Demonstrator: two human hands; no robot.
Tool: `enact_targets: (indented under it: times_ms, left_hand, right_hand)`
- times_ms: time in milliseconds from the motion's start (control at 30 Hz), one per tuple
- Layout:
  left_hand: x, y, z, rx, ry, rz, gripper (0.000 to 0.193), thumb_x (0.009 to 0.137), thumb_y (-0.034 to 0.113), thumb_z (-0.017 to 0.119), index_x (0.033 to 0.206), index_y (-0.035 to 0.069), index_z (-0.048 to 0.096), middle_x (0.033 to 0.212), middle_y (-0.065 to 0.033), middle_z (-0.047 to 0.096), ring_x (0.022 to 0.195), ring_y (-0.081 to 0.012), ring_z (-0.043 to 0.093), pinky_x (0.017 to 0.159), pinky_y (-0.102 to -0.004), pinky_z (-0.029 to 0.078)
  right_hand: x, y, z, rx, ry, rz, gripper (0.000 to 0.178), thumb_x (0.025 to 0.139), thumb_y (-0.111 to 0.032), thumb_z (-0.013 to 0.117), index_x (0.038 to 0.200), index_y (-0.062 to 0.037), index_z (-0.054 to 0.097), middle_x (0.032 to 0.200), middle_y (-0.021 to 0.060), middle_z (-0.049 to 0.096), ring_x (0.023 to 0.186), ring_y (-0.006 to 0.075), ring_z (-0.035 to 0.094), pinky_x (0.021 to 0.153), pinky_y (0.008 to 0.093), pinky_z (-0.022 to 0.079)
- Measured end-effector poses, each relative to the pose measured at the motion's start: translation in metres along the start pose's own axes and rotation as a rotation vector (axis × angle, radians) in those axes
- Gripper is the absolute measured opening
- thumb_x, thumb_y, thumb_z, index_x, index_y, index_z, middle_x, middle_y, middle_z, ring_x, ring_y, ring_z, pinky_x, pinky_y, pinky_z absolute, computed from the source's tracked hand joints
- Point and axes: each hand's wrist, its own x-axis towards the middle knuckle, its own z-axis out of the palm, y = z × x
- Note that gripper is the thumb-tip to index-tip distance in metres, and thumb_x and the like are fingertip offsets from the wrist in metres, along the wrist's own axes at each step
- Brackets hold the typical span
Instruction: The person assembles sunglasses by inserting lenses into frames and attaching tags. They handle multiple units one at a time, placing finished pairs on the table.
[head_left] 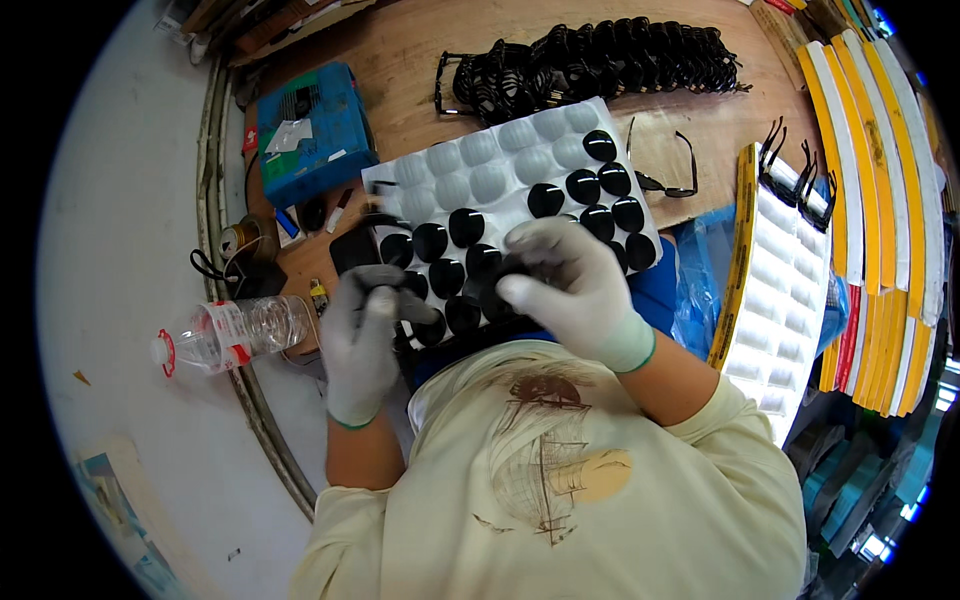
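My left hand [362,345], in a grey-white glove, is closed at the lower left of the white lens tray [405,170]. Its fingers are curled round something dark and blurred that I cannot make out. My right hand [580,290], gloved too, pinches a dark lens [488,296] between thumb and fingers above the tray's near edge; the fingers partly cover it. Round black lenses [466,227] fill several of the tray's shallow hollows, and the far left hollows hold none. Beyond the tray's right end lies a pair of black glasses frames [690,165].
A long row of black glasses frames [600,70] lies at the back. A blue box [315,135] stands at left, with a clear bottle [240,333] nearer. On the right are another white tray [775,300] with frames on its far end and stacked yellow-and-white trays [870,160].
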Motion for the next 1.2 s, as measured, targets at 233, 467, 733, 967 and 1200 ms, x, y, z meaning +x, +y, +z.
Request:
enact_targets:
  times_ms: [233,467,733,967,1200]
  left_hand:
    - [0.014,-0.005,0.039,0.265,-0.342,0.200,0.031,0.105,0.021,0.047,0.116,-0.006,0.058,0.082,-0.0129,0.072,0.070,-0.0186,0.069,0.066,-0.0314,0.053]
    - [0.008,0.016,0.049,0.188,-0.371,0.147,0.035,0.107,0.023,0.047,0.118,-0.008,0.057,0.084,-0.0119,0.071,0.073,-0.0168,0.069,0.068,-0.0310,0.055]
    - [-0.001,-0.005,0.042,-0.143,-0.422,-0.029,0.049,0.105,0.035,0.056,0.130,-0.007,0.054,0.096,-0.0112,0.071,0.081,-0.0146,0.068,0.076,-0.0269,0.054]
    - [-0.002,-0.001,0.038,0.000,-0.357,0.036,0.048,0.105,0.039,0.055,0.114,-0.008,0.060,0.086,-0.0100,0.071,0.076,-0.0149,0.069,0.070,-0.0283,0.056]
    - [-0.006,0.007,0.034,0.281,-0.299,0.218,0.044,0.105,0.035,0.052,0.104,-0.008,0.062,0.074,-0.0111,0.070,0.066,-0.0161,0.069,0.060,-0.0295,0.054]
  right_hand:
    - [0.001,-0.021,-0.011,-0.278,-0.032,-0.181,0.029,0.089,-0.001,0.071,0.117,-0.0013,0.068,0.102,0.0035,0.069,0.081,0.0073,0.062,0.071,0.0249,0.051]
    - [0.006,-0.016,-0.020,-0.191,-0.001,-0.185,0.024,0.092,-0.008,0.069,0.113,0.0021,0.067,0.101,0.0058,0.065,0.077,0.0095,0.059,0.070,0.0251,0.051]
    - [0.006,-0.019,-0.035,0.121,-0.300,0.301,0.027,0.097,-0.021,0.067,0.104,0.0046,0.067,0.079,0.0033,0.065,0.071,0.0096,0.060,0.066,0.0246,0.050]
    - [0.008,-0.017,-0.031,-0.056,-0.298,0.259,0.026,0.098,-0.022,0.066,0.092,0.0036,0.069,0.073,0.0030,0.063,0.066,0.0093,0.058,0.062,0.0253,0.048]
    - [0.010,-0.012,-0.029,-0.123,-0.332,0.288,0.029,0.097,-0.024,0.065,0.085,0.0025,0.068,0.067,0.0012,0.061,0.061,0.0074,0.055,0.057,0.0244,0.044]
